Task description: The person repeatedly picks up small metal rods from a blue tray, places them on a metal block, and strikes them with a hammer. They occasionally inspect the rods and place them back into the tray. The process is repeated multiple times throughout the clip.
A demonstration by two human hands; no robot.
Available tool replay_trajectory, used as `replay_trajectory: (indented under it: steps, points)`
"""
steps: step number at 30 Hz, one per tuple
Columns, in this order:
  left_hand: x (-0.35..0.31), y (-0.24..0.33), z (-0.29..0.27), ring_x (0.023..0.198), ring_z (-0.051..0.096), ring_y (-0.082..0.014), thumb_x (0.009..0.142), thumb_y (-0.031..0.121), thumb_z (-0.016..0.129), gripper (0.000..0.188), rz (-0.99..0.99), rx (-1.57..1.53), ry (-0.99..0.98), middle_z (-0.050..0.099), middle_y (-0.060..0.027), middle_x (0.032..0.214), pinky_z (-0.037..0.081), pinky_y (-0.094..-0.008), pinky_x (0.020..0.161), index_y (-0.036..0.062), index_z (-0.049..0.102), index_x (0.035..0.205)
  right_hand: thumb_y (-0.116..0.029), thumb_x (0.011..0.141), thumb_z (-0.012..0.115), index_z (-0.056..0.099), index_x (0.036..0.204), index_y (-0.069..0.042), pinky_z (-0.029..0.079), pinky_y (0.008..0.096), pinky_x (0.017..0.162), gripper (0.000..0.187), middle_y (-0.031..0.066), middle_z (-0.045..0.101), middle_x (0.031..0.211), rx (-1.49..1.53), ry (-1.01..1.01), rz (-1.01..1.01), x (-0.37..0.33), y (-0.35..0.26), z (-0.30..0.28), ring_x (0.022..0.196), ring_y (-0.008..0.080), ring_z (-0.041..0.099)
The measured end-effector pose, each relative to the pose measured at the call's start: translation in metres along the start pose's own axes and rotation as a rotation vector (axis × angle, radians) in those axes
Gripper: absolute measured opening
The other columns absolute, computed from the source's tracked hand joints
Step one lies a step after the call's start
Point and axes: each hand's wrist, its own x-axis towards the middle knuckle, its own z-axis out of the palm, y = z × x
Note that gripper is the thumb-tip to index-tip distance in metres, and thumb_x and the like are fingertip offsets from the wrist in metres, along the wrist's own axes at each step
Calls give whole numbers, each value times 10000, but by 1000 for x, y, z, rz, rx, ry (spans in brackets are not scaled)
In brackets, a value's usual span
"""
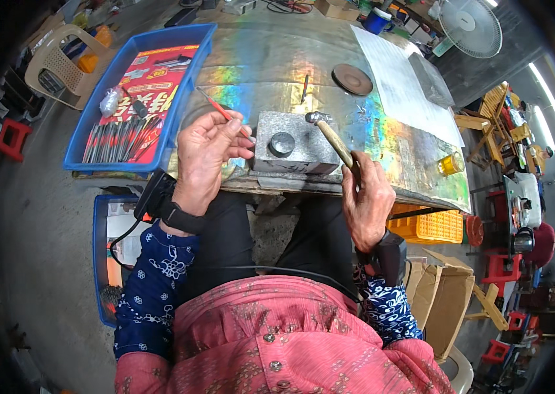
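Observation:
A slim red rod with a pale pointed end [215,103] slants up and left from my left hand [207,148], pinched between thumb and fingers. In my right hand [368,197] is a small hammer [335,139], gripped by its wooden handle. The hammer's metal head is over the right part of a grey metal block [305,148] at the table's near edge. A short dark round piece [282,144] sits on the block's left side, right of my left hand. Whether the hammer head touches the block, I cannot tell.
Left on the table [251,49] stands a blue tray [75,141] holding several thin red-and-dark rods [120,140] and red printed sheets. A brown disc [352,79], a thin dark stick [305,88], white paper [392,79] and a yellow jar [450,164] also lie there.

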Motion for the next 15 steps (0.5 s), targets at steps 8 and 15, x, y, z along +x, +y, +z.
replay_trajectory:
  steps: [8, 15]
  points:
    - [-7, -1, -42, 685, 638, -103, 900, 38, 615, 155, 124, 416, 84, 667, -74, 789, 524, -236, 572, -14, 616, 1046, 18, 773, 632, 554, 1212, -69, 478, 429, 668, 454, 163, 519, 893, -100, -41, 5, -17, 5, 28, 801, 361, 577]
    - [-1, -1, -66, 685, 642, -287, 817, 40, 656, 216, 615, 1541, 76, 643, -137, 867, 488, -391, 598, 0, 640, 1029, -25, 814, 634, 495, 1283, -103, 486, 457, 684, 495, 189, 515, 990, -47, -159, 95, -22, 4, 37, 841, 404, 576]
